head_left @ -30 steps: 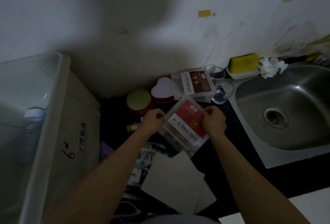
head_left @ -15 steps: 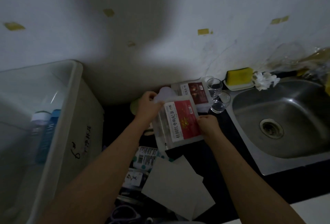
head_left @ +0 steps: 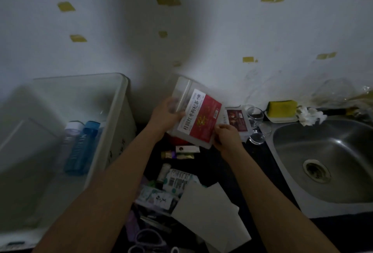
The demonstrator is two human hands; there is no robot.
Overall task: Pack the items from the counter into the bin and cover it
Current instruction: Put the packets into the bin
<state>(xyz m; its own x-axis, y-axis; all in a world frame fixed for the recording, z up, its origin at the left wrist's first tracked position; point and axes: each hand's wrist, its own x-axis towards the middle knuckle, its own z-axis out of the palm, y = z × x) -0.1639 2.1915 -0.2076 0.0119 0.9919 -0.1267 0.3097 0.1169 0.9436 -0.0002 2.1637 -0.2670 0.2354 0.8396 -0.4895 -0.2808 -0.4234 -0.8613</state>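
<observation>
I hold a clear pouch with a red and white label above the dark counter, tilted with its top toward the wall. My left hand grips its left edge. My right hand pinches its lower right corner. The translucent white bin stands to the left; inside it lie a blue bottle and a pale bottle with a white cap. A second labelled pouch lies on the counter behind my right hand.
Small tubes, printed packets and white sheets litter the counter between my arms. Glass cups stand by a steel sink at right. A yellow sponge sits behind the sink.
Both hands have lifted the red-labelled pouch off the counter and turned it upward, toward the wall and slightly left. The view has tilted up, showing more of the bin.
</observation>
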